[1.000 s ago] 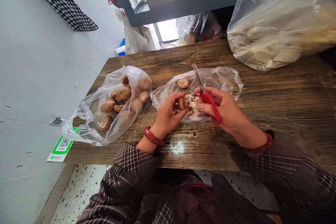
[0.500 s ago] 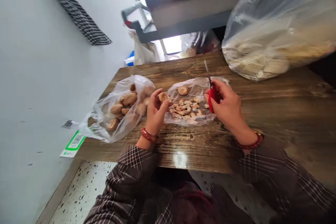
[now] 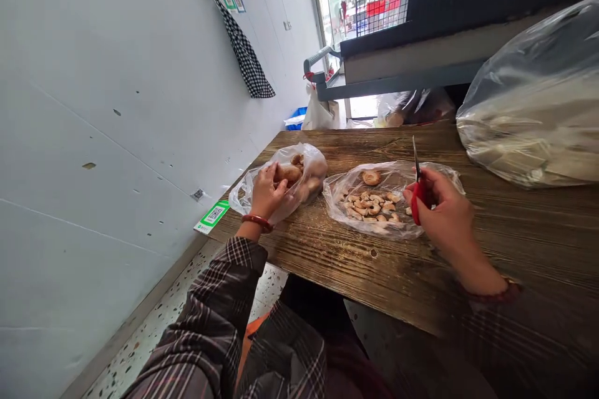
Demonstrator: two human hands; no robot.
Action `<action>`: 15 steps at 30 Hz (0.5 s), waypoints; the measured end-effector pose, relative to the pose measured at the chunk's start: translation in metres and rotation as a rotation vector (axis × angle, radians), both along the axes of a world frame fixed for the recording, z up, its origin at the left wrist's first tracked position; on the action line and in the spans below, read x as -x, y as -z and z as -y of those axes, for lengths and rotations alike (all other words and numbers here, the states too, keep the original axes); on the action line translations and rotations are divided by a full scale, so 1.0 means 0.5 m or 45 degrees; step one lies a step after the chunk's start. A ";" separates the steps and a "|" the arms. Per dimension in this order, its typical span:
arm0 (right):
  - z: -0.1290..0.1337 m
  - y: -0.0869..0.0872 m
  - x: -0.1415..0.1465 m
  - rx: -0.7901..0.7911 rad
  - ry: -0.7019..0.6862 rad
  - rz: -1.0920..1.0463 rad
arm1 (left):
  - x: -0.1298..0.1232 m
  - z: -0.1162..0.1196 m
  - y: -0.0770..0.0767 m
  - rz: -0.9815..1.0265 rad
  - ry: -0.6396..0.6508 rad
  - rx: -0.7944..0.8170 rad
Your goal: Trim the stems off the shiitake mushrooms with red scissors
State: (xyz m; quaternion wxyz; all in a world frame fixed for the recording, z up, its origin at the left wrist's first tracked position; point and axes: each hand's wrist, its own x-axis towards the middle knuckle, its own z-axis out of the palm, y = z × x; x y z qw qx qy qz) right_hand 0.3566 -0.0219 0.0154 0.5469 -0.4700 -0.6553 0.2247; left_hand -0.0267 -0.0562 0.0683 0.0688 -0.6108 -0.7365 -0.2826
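Note:
My left hand (image 3: 268,194) is over the mouth of a clear plastic bag of brown mushrooms (image 3: 310,190). Thumb and fingers are apart, with their tips at a long brown mushroom (image 3: 287,173) in the bag; the palm side is hidden. My right hand (image 3: 442,206) grips red-handled scissors (image 3: 418,190), blades pointing up and away from me. Beside that hand, a second clear plastic bag (image 3: 337,196) lies flattened, with several pale mushroom stems (image 3: 372,206) on it. One mushroom cap (image 3: 371,177) sits at its back edge.
All this rests on a dark wooden table (image 3: 327,249). A large clear bag with pale contents (image 3: 538,137) stands at the back right. Beyond the table is a grey-framed cart (image 3: 402,65). A white wall (image 3: 116,106) borders the left, near a green code card (image 3: 213,217).
My left hand has moved left from the flattened bag to the mushroom bag; the cap it held no longer shows in it. My right hand keeps the scissors. The view has shifted.

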 end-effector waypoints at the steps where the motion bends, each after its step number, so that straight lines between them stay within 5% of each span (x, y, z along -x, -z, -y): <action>1: 0.000 0.000 0.001 0.010 0.002 -0.022 | 0.018 0.002 0.005 -0.047 -0.031 0.106; 6: 0.007 -0.006 0.006 0.074 -0.005 -0.075 | 0.045 0.022 0.020 -0.159 -0.083 0.298; 9: 0.008 -0.013 0.009 0.059 0.003 -0.097 | 0.034 0.017 0.001 -0.173 -0.053 0.199; 13: -0.002 -0.018 0.011 0.034 0.015 -0.128 | -0.031 -0.008 -0.037 -0.042 0.199 -0.176; 15: -0.007 -0.016 0.010 0.027 0.013 -0.129 | -0.094 -0.017 -0.046 0.079 0.389 -0.201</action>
